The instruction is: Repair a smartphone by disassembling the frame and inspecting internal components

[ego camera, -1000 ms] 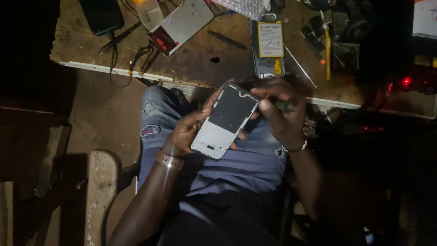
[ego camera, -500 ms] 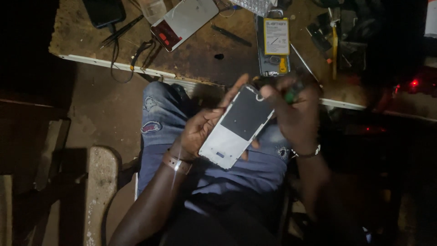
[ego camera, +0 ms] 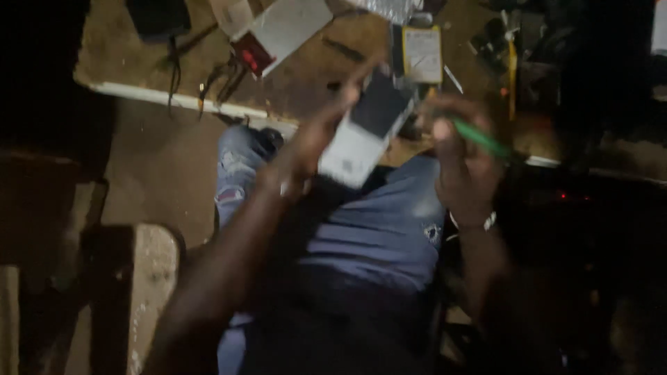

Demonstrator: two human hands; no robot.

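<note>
My left hand (ego camera: 313,142) grips an opened phone (ego camera: 366,128) with a white frame and a dark panel, raised over the front edge of the workbench (ego camera: 208,104). My right hand (ego camera: 462,163) is just right of the phone and holds a thin green tool (ego camera: 479,139) that points away to the right. The picture is blurred by motion. My lap in blue jeans (ego camera: 379,236) lies below both hands.
On the workbench lie a white device with a red part (ego camera: 278,31), a yellow-edged flat battery (ego camera: 422,54), dark cables (ego camera: 222,80), a black object (ego camera: 156,17) and tools at the right (ego camera: 511,52). A wooden bench (ego camera: 132,292) stands at lower left.
Both hands have lifted the phone from over my lap up toward the bench edge. My right hand has drawn the green tool away from the phone to the right.
</note>
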